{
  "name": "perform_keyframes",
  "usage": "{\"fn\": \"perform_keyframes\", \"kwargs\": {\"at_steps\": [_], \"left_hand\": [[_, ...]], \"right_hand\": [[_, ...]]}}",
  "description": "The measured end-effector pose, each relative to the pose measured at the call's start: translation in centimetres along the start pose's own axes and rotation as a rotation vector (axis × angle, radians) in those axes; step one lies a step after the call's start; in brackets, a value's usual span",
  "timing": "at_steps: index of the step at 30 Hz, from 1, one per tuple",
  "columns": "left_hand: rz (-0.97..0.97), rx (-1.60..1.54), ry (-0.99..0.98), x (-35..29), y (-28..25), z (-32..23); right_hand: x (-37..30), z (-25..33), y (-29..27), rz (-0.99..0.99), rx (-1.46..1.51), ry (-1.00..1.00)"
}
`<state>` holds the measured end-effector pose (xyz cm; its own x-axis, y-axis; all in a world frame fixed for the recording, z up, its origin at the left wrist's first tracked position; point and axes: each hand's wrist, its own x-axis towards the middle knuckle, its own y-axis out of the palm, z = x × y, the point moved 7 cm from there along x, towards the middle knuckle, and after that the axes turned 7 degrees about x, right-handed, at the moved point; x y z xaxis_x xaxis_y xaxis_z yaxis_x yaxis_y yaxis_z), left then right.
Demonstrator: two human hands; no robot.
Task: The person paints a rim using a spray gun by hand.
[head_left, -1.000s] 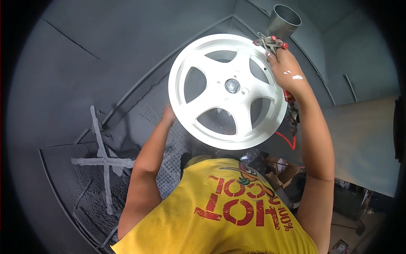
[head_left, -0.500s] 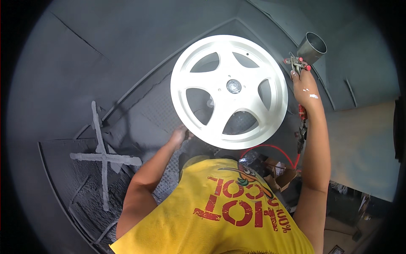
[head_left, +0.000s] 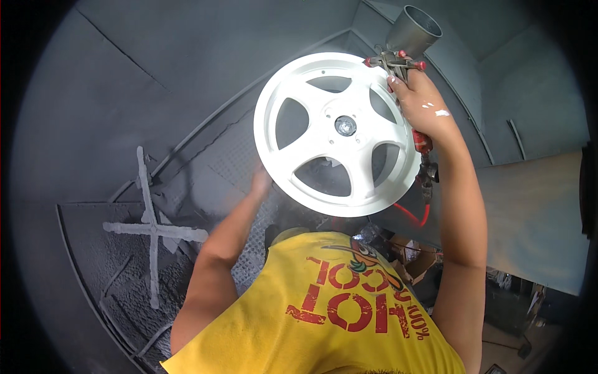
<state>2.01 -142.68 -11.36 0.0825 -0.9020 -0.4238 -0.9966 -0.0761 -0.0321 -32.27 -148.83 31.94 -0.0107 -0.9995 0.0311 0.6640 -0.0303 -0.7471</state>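
Note:
A white five-spoke wheel rim (head_left: 331, 115) faces me at the centre, with a shiny cap in its hub. My right hand (head_left: 423, 103) is wrapped round the grip of a spray gun (head_left: 393, 62) topped by a grey metal cup (head_left: 414, 32). White paint marks spot the back of this hand. The gun's front overlaps the wheel's upper right edge in the picture. Beside the wheel's lower left edge is my left hand (head_left: 262, 181), blurred; its fingers are hidden, so I cannot tell whether they grip the rim.
A red hose (head_left: 412, 215) curves below the gun's handle. At the lower left stands a grey-coated cross-shaped frame (head_left: 153, 232). Grey panels (head_left: 118, 93) surround the wheel. Cardboard (head_left: 420, 265) and clutter lie at the lower right, near a pale panel (head_left: 529, 218).
The wheel has turned anticlockwise. My right hand has brought the spray gun up and left, over the wheel's edge. My left hand has shifted slightly up along the rim.

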Motion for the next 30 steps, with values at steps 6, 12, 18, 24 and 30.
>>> {"fn": "perform_keyframes", "kwargs": {"at_steps": [6, 12, 18, 24, 30], "left_hand": [[-0.120, -0.225, -0.100, -11.1, 5.9, 0.5], [0.952, 0.574, -0.074, -16.1, 10.4, 6.7], [0.875, 0.615, 0.062, -14.6, 11.0, 6.0], [0.808, 0.707, 0.009, -15.1, 9.2, 7.2], [0.744, 0.710, -0.046, -14.4, 8.2, 8.4]], "right_hand": [[0.4, -1.0, 0.1, -0.025, -0.165, -0.002], [0.7, -0.5, 0.5, -0.039, -0.200, -0.040], [0.8, -0.1, 0.5, -0.050, -0.198, -0.022], [0.6, -1.5, 0.2, -0.057, -0.196, 0.029], [0.1, -1.8, -0.2, -0.068, -0.207, 0.047]]}}
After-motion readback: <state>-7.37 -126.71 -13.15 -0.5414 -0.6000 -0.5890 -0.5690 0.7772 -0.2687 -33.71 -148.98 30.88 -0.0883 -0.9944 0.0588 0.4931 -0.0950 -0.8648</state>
